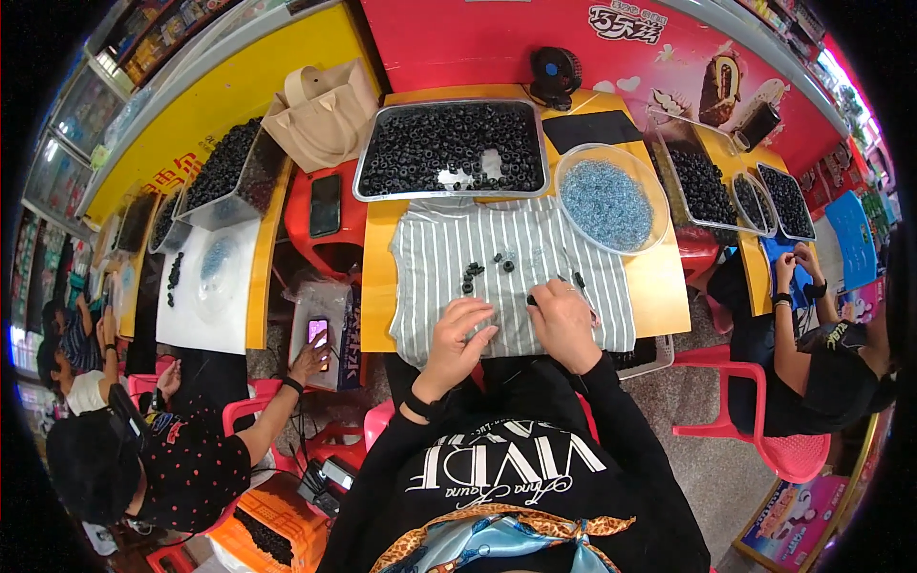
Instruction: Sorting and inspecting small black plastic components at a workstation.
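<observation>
A grey-and-white striped cloth [430,248] covers the table in front of me. On its middle lie a few small black ring-shaped parts [468,286] and one more black ring [508,266], with some tiny clear bits near them. My right hand [565,323] rests on the cloth, its fingertips pinched at a small black part [531,300], mostly hidden by the fingers. To its left, my left hand [460,342] hovers at the cloth with thumb and fingers apart, nothing visible in it. Beyond the cloth stand a metal tray [359,181] of black rings and a round bowl [661,222] of small clear-blue pieces.
A black fan [555,76] and a black sheet [592,129] lie at the back. Left, a red stool [304,224] holds a phone [326,204] and beige bag [323,119]. People work at tables on both sides; one at left holds a lit phone [318,334].
</observation>
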The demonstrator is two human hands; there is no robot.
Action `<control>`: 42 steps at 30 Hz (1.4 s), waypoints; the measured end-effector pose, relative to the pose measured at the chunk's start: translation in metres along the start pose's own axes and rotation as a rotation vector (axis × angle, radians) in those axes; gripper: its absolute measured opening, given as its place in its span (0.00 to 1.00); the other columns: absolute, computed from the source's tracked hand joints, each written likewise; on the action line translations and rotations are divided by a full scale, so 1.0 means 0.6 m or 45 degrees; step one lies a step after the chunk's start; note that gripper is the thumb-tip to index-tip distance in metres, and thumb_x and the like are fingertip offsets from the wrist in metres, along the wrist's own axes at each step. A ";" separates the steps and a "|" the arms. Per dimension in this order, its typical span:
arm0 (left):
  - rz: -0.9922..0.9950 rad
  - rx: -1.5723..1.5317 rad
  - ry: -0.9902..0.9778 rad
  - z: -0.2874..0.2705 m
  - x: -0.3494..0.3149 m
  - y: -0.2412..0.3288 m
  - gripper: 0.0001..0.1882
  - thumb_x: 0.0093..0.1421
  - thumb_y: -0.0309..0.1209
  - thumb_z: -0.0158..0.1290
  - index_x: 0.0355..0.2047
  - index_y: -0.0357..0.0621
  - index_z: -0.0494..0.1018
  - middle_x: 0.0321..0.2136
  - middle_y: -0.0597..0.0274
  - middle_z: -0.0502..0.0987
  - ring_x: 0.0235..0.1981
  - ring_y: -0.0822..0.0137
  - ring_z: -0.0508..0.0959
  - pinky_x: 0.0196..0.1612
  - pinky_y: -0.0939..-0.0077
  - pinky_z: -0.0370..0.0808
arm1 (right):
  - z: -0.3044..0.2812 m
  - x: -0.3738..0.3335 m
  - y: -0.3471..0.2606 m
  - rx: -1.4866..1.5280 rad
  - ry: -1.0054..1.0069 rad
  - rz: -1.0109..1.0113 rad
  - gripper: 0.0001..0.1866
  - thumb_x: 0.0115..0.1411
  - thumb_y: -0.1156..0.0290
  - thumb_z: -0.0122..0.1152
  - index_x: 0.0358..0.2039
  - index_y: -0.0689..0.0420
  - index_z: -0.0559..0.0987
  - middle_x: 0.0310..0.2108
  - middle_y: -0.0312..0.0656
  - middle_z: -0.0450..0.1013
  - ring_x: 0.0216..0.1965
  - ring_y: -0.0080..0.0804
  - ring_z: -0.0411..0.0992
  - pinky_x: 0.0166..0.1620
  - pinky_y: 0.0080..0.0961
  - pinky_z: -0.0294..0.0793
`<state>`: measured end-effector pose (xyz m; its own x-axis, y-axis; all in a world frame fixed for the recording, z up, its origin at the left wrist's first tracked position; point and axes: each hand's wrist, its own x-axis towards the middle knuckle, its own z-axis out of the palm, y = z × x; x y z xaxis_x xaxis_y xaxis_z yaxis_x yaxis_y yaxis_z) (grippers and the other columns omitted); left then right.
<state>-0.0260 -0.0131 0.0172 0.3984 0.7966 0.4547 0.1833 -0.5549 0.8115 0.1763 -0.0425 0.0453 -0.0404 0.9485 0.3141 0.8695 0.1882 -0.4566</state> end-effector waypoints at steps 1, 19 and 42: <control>-0.017 -0.004 0.013 -0.001 0.001 0.001 0.11 0.51 0.22 0.59 0.37 0.34 0.77 0.38 0.52 0.78 0.43 0.52 0.76 0.47 0.64 0.72 | 0.004 0.005 0.001 -0.046 -0.029 -0.020 0.07 0.49 0.75 0.62 0.27 0.60 0.73 0.28 0.48 0.69 0.34 0.49 0.70 0.36 0.42 0.69; -0.124 -0.039 0.001 0.016 0.027 0.022 0.08 0.53 0.21 0.57 0.35 0.34 0.76 0.33 0.51 0.78 0.34 0.53 0.76 0.37 0.66 0.73 | -0.001 0.057 0.034 -0.023 -0.086 0.068 0.03 0.52 0.76 0.58 0.29 0.59 0.75 0.27 0.49 0.68 0.34 0.52 0.70 0.34 0.46 0.70; -0.578 -0.753 -0.144 0.035 0.029 0.016 0.15 0.54 0.15 0.56 0.44 0.33 0.75 0.37 0.61 0.75 0.35 0.74 0.75 0.39 0.82 0.73 | -0.025 -0.010 -0.018 1.127 -0.054 0.305 0.05 0.55 0.84 0.59 0.33 0.64 0.78 0.28 0.36 0.70 0.28 0.18 0.67 0.30 0.16 0.64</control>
<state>0.0013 -0.0099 0.0253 0.4944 0.8691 0.0141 -0.1491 0.0688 0.9864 0.1748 -0.0539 0.0611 0.0594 0.9926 0.1059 0.1631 0.0950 -0.9820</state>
